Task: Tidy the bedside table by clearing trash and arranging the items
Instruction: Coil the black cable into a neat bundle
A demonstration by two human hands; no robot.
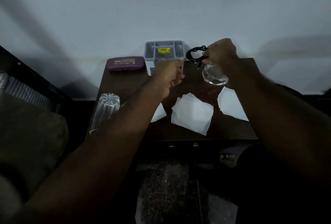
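A dark wooden bedside table (125, 84) stands against a pale wall. My right hand (221, 52) holds a coiled black cable (194, 53) above the table's back right, over a clear glass bowl (214, 76). My left hand (169, 76) is closed at the front edge of a grey plastic organiser (163, 50) with a yellow sticker; what it pinches is unclear. A maroon spectacle case (125, 63) lies at the back left. A clear ribbed glass (106, 109) stands at the front left. White crumpled papers (192, 114) lie across the front, another paper (232, 104) at the right.
A bed with a striped cushion (23, 89) and a dark pillow borders the table on the left. Below the table front are a speckled floor (166, 188) and my bare foot (227, 157).
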